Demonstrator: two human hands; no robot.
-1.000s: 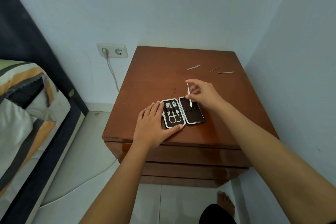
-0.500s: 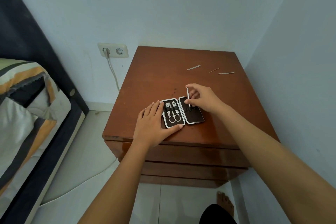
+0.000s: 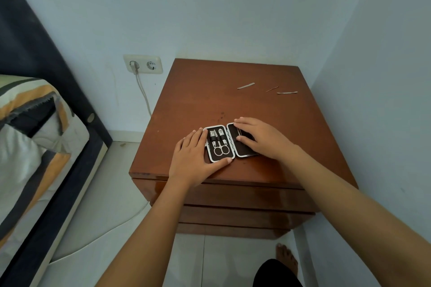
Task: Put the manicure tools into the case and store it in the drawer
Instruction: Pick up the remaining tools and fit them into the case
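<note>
Open case (image 3: 229, 144) front on nightstand (image 3: 198, 105); three tools (image 3: 245, 86) behind.

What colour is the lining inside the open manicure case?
Dark brown to black, with a silver-white rim, on the manicure case; seen in the head view.

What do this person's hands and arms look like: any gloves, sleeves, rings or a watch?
Both are bare. The left hand and right hand wear no gloves, and no rings show on the fingers in view. Both forearms are uncovered right to the edge of the picture, with no sleeve, watch or bracelet. The fingernails look short and unpainted.
</note>
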